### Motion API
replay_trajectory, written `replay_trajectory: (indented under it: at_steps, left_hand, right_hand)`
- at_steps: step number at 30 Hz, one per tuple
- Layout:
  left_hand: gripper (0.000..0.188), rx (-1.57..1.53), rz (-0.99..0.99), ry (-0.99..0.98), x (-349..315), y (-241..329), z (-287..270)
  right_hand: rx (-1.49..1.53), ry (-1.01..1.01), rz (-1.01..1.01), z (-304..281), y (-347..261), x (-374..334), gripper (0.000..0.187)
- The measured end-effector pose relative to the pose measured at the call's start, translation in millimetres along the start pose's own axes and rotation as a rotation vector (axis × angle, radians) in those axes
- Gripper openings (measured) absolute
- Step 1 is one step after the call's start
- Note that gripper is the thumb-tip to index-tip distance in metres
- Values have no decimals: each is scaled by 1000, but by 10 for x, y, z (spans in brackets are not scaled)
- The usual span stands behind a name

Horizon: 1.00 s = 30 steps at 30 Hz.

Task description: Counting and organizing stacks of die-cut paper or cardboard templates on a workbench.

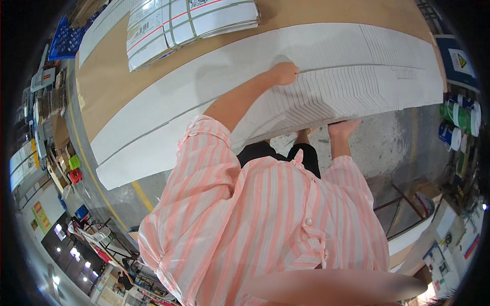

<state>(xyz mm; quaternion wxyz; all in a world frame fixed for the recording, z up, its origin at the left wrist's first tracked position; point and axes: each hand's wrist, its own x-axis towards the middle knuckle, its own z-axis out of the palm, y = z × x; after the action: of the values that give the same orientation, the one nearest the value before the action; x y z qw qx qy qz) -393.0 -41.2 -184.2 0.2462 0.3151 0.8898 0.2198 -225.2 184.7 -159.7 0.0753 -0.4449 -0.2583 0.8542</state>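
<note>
A long white cardboard sheet with a lengthwise slit lies in front of me, and rows of close parallel edges show on its right part. My left hand reaches across it and is closed, its fingertips at the slit; whatever it may pinch there is hidden. At the sheet's near edge, my right hand touches from below with the thumb pointing right. The other fingers of that hand are hidden under the cardboard.
A strapped bundle of white flattened cartons rests on the brown board beyond the sheet. A blue crate stands far left. Buckets line the right side. A dark metal frame is near my right elbow.
</note>
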Motion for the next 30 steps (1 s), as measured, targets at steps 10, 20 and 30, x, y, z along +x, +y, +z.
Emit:
replay_trajectory:
  at_steps: [10,20,30]
  left_hand:
    - [22,73,-98,-89,-724,-152,-131]
    - [27,-200,-243,145,-1002,-149,-106]
    - [18,-583,-386,291,-1049,-3,-31]
  right_hand:
    - [99,-243,107,-171,419,-37,88]
    - [-456,125,-123,-529,197,-334,78]
    - [-665,77,-425,-370,147,-581,60]
